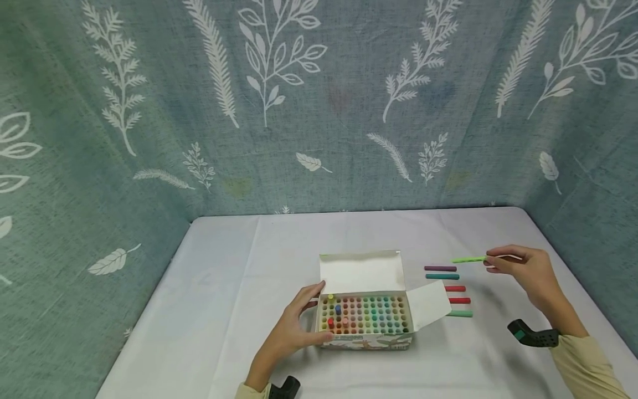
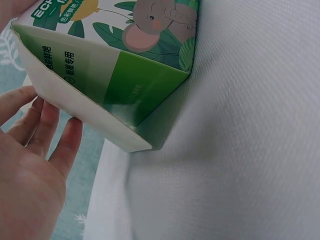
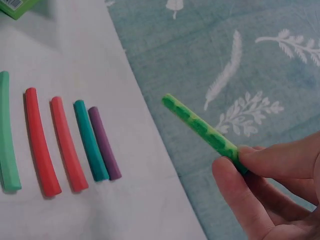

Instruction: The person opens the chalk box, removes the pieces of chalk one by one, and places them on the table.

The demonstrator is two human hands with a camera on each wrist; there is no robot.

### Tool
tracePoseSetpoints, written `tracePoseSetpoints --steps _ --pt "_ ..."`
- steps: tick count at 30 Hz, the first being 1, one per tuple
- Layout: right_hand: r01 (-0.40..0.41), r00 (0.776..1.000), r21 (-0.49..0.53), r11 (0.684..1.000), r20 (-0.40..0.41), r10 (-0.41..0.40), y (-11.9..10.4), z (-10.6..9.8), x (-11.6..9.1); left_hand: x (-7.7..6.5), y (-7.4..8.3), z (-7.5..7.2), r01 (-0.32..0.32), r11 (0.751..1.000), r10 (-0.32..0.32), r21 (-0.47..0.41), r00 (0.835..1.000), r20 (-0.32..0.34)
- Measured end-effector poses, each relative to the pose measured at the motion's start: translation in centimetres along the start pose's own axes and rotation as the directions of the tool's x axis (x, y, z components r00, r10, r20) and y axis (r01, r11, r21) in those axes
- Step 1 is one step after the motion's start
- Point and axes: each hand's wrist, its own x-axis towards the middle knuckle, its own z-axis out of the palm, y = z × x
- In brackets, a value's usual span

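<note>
My right hand (image 1: 528, 274) pinches one end of a bright green chalk stick (image 3: 200, 125) between thumb and fingers, above the table's right side. Darker green patches mottle this chalk, and its free end points left in the head view. A lidded cardboard chalk box (image 1: 366, 342) stands open on the table, filled with rows of colored chalk ends; several stick up above the others. My left hand (image 1: 291, 327) holds the box's left side, thumb at the front corner and fingers toward the back. In the left wrist view, fingertips touch the white side flap (image 2: 85, 112).
Right of the box lie a purple chalk (image 1: 440, 268), a teal chalk (image 1: 442, 276), two red chalks (image 1: 459, 301) and a pale green chalk (image 1: 461, 313), roughly parallel. The box's right flap (image 1: 430, 303) overhangs some of them. A leaf-patterned curtain (image 1: 319, 144) surrounds the white table (image 1: 239, 332).
</note>
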Motion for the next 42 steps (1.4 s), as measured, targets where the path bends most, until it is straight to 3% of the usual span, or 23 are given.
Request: tracePoseSetpoints --steps 11,22,32,42 --pt "-0.088 0.996 -0.063 0.994 -0.028 0.086 1.6 -0.5 -0.1 0.0 -0.4 0.0 -0.051 0.999 0.051 0.008 0.999 0.002" --pt "-0.170 0.985 -0.024 0.985 -0.017 0.170 3.5 -0.9 0.3 0.0 -0.2 -0.1 -0.008 1.000 0.008 -0.012 1.000 0.002" --pt "-0.310 0.951 -0.051 0.949 -0.003 0.310 5.7 -0.7 0.9 -0.1 -0.3 0.0 -0.016 0.999 0.017 -0.027 1.000 0.011" --pt "-0.324 0.946 -0.075 0.943 -0.029 0.322 7.2 -0.3 1.4 0.0 -0.1 0.0 0.002 1.000 -0.002 -0.021 1.000 0.004"
